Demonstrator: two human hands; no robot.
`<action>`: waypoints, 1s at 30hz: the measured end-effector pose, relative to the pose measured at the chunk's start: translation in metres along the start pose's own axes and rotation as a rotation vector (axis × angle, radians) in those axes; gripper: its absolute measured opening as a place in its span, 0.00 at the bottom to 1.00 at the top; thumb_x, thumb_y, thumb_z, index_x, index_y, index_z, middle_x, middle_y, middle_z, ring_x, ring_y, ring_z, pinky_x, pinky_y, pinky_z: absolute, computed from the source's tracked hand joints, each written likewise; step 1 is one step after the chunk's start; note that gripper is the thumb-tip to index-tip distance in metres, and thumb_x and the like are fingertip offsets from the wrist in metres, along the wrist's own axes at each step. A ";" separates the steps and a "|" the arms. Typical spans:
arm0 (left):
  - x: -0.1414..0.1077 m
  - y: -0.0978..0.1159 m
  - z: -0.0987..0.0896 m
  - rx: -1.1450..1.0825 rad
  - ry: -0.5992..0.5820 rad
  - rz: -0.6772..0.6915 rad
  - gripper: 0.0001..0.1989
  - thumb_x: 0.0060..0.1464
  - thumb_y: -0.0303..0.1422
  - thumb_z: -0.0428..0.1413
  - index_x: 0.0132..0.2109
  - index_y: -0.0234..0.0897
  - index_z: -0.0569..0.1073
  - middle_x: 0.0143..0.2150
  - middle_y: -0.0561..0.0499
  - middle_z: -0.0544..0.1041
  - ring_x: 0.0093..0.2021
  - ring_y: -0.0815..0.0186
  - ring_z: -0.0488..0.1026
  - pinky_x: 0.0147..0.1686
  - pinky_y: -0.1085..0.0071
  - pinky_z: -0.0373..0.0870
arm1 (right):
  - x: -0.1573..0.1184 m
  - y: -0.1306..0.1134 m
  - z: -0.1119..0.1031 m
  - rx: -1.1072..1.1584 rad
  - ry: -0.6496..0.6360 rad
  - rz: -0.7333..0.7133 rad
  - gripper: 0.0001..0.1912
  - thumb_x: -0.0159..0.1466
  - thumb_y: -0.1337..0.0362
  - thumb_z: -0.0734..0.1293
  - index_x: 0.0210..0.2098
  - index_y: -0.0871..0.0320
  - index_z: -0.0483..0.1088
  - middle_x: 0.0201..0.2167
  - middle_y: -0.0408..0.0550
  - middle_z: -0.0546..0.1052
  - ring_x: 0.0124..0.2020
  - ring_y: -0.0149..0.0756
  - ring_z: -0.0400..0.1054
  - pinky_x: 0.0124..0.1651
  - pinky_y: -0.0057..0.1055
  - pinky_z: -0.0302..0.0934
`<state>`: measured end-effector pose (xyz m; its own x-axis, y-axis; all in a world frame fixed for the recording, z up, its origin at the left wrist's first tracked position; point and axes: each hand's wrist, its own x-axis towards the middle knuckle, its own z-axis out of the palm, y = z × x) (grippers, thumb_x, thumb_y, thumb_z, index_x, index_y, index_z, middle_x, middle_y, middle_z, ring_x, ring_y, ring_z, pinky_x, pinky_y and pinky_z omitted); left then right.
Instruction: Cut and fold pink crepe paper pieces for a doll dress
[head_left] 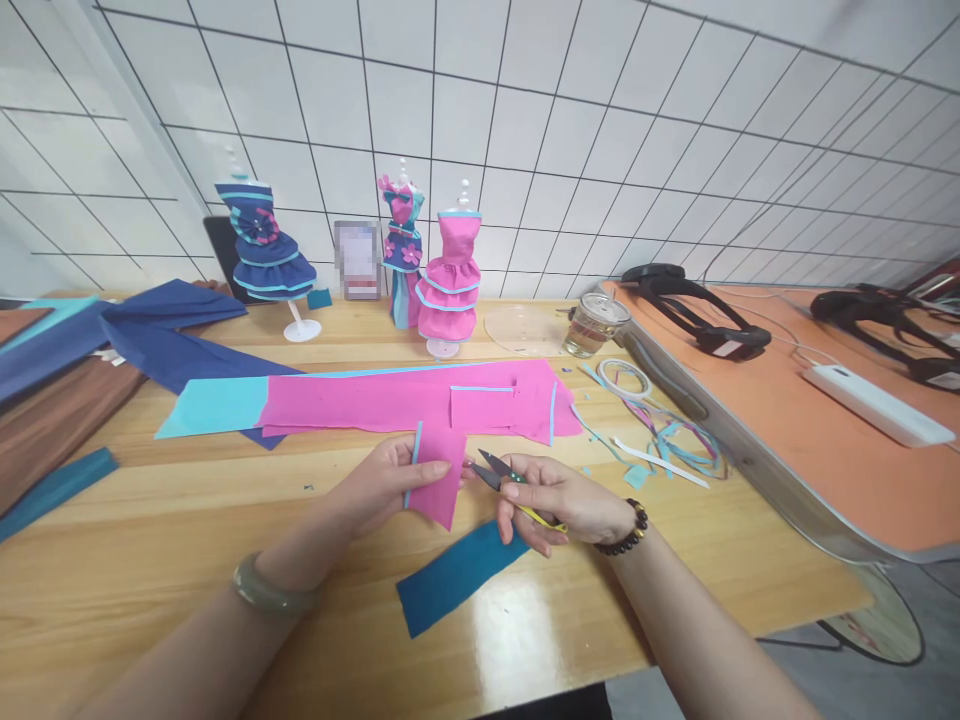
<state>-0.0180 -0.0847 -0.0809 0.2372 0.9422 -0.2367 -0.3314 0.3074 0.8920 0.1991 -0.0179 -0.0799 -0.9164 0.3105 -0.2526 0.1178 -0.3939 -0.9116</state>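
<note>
Pinched in my left hand (390,475) is a small pink fabric piece (442,485) with a light blue strip along its left edge. My right hand (544,495) holds a pair of scissors (499,472) with yellow handles, the dark blades parted and pointing left beside the fabric. The blade tips do not visibly touch the cloth. Below my hands lies a teal fabric strip (457,585), its upper end partly under my right hand. Behind them stretches a long pink fabric strip (352,400) with a light blue end (217,405) and another trimmed pink piece (487,408) on top.
Three miniature dress forms stand behind: a navy dress (270,250), a mixed-colour one (403,250) and a pink one (452,270). A lidded cup (596,325), tape roll (624,379) and ribbon scraps (675,440) are right. Navy cloth (180,325) lies left; headsets (697,315) rest on the orange table.
</note>
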 end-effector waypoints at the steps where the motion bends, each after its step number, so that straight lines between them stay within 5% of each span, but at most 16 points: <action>1: 0.000 0.000 -0.001 0.014 0.013 0.012 0.15 0.44 0.33 0.60 0.41 0.32 0.75 0.41 0.41 0.77 0.39 0.59 0.74 0.40 0.67 0.68 | 0.000 0.001 -0.001 -0.005 -0.011 0.004 0.13 0.62 0.59 0.61 0.41 0.60 0.58 0.26 0.46 0.76 0.11 0.22 0.62 0.10 0.17 0.44; 9: 0.004 0.002 -0.009 -0.032 0.147 0.101 0.16 0.46 0.32 0.59 0.43 0.32 0.74 0.46 0.41 0.75 0.48 0.56 0.70 0.47 0.64 0.66 | -0.001 0.000 -0.004 -0.050 0.021 0.035 0.11 0.62 0.58 0.61 0.35 0.60 0.58 0.26 0.47 0.76 0.11 0.22 0.61 0.09 0.17 0.45; 17: 0.007 -0.004 0.001 -0.136 0.103 0.081 0.17 0.47 0.31 0.59 0.46 0.32 0.73 0.50 0.40 0.72 0.52 0.56 0.67 0.52 0.63 0.61 | 0.010 0.004 0.005 -0.194 0.372 -0.241 0.10 0.56 0.61 0.67 0.34 0.60 0.66 0.29 0.46 0.75 0.12 0.19 0.58 0.14 0.19 0.49; 20: 0.007 -0.006 0.005 -0.135 0.080 0.068 0.17 0.46 0.32 0.59 0.46 0.34 0.73 0.49 0.41 0.73 0.50 0.56 0.68 0.50 0.62 0.63 | 0.012 0.004 0.010 -0.239 0.327 -0.286 0.09 0.55 0.60 0.68 0.30 0.60 0.69 0.39 0.50 0.74 0.15 0.20 0.62 0.19 0.23 0.57; 23: 0.007 -0.007 0.007 -0.147 0.077 0.065 0.16 0.46 0.32 0.59 0.44 0.34 0.73 0.46 0.43 0.75 0.46 0.57 0.71 0.46 0.62 0.65 | 0.012 0.003 0.015 -0.298 0.245 -0.259 0.11 0.55 0.60 0.67 0.35 0.58 0.73 0.45 0.50 0.70 0.17 0.20 0.62 0.21 0.24 0.58; 30: 0.008 -0.003 0.006 0.015 0.117 0.125 0.16 0.50 0.39 0.55 0.43 0.34 0.72 0.40 0.45 0.77 0.38 0.62 0.73 0.40 0.66 0.66 | 0.010 0.004 0.011 -0.333 0.254 -0.204 0.16 0.57 0.59 0.66 0.43 0.60 0.72 0.19 0.39 0.67 0.14 0.21 0.57 0.18 0.22 0.49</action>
<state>-0.0093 -0.0792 -0.0832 0.0869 0.9824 -0.1656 -0.3376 0.1854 0.9229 0.1860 -0.0258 -0.0830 -0.8159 0.5709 -0.0911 0.0996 -0.0165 -0.9949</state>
